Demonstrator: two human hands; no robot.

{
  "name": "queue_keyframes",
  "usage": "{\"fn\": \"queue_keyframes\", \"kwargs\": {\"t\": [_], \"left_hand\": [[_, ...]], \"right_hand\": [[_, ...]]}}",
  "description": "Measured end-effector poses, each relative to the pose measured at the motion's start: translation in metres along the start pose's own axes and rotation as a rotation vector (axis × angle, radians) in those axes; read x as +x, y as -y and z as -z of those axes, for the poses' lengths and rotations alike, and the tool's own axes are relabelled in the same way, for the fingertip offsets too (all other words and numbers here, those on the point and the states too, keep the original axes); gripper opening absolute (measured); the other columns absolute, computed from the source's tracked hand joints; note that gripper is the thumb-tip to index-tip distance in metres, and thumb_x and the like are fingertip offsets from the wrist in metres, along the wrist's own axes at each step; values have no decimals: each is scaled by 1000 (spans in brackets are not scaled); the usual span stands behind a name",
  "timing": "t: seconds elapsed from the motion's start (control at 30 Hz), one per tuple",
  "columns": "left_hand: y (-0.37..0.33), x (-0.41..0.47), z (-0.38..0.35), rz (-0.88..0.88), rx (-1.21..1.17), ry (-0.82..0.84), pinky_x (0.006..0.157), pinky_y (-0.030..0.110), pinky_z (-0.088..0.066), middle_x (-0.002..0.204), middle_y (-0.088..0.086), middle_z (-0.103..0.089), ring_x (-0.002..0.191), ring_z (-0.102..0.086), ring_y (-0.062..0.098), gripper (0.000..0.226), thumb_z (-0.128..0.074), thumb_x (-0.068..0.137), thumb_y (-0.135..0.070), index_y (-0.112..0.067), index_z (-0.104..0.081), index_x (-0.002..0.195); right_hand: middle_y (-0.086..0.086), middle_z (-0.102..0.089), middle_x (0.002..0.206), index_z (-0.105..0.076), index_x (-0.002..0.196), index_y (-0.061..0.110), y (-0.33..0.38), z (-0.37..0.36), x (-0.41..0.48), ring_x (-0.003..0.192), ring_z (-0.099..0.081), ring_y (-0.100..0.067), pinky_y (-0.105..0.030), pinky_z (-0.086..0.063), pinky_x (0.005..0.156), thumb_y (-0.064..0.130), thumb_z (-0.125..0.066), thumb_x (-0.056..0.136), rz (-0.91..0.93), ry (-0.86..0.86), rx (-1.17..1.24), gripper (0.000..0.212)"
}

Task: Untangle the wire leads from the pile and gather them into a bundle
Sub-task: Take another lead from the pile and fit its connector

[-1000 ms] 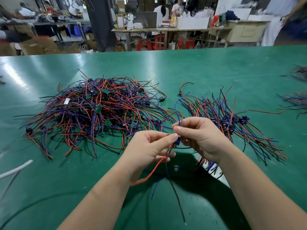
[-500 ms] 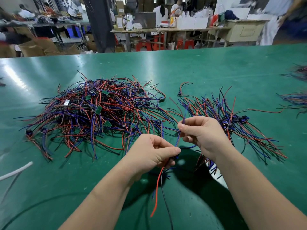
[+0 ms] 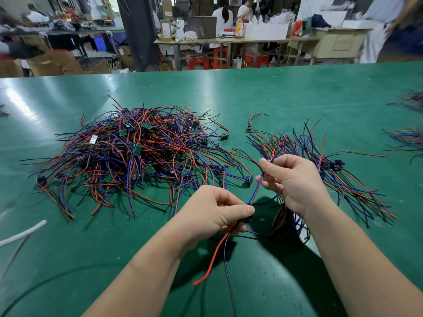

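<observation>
Lifted since a second ago, the right hand [image 3: 295, 181] pinches a blue lead [image 3: 258, 188] that runs taut down to the left hand [image 3: 217, 213], which grips its plug end, red and black tails [image 3: 215, 255] hanging below. A harder tug could slip it loose or snag the pile [image 3: 137, 154] at centre left

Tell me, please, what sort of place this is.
Most likely an electronics assembly workshop: a tangled pile of wire leads with small green circuit boards lies on a long green worktable, cardboard boxes stand behind, and people sit at a cluttered bench.
</observation>
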State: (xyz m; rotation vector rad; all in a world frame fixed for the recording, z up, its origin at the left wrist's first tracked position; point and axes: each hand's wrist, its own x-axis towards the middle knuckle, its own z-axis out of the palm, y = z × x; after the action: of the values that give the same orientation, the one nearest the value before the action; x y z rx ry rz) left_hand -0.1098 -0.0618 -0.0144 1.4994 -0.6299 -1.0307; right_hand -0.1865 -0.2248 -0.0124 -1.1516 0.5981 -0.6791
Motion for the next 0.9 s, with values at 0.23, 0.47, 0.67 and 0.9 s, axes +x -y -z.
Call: {"fn": "queue_keyframes", "kwargs": {"t": [0.23, 0.47, 0.67, 0.9], "left_hand": [[4, 0, 0, 35, 79, 49, 49, 21, -52, 55, 3, -64, 50, -64, 14, 14, -75, 79, -9, -7, -65, 71], [2, -4, 2, 20, 156, 97, 45, 16, -46, 56, -3, -65, 51, -65, 12, 13, -75, 80, -10, -11, -63, 74], [1, -6, 7, -33, 244, 224, 51, 20, -50, 62, -8, -61, 49, -58, 9, 9, -68, 87, -11, -18, -73, 88], [0, -7, 10, -67, 318, 251, 57, 19, -48, 64, -5, -56, 58, -56, 9, 16, -61, 91, -11, -23, -71, 89]], "right_hand": [[-1, -60, 50, -43, 63, 12, 2, 9, 6, 48, -65, -16, -18, -48, 41, -6, -69, 77, 39, -83, -18, 35], [3, -44, 37, -38, 62, 15, 0, 8, 7, 36, -58, -15, -15, -31, 31, 17, -70, 84, 60, -135, -103, 39], [3, -37, 36, -35, 63, 18, -1, 6, 8, 28, -51, -17, -12, -24, 31, 19, -58, 93, -62, -122, -127, 38], [1, -29, 33, -42, 71, 13, 9, 8, 6, 33, -56, -10, -10, -35, 31, 24, -54, 94, -364, -104, 146, 28]]}}
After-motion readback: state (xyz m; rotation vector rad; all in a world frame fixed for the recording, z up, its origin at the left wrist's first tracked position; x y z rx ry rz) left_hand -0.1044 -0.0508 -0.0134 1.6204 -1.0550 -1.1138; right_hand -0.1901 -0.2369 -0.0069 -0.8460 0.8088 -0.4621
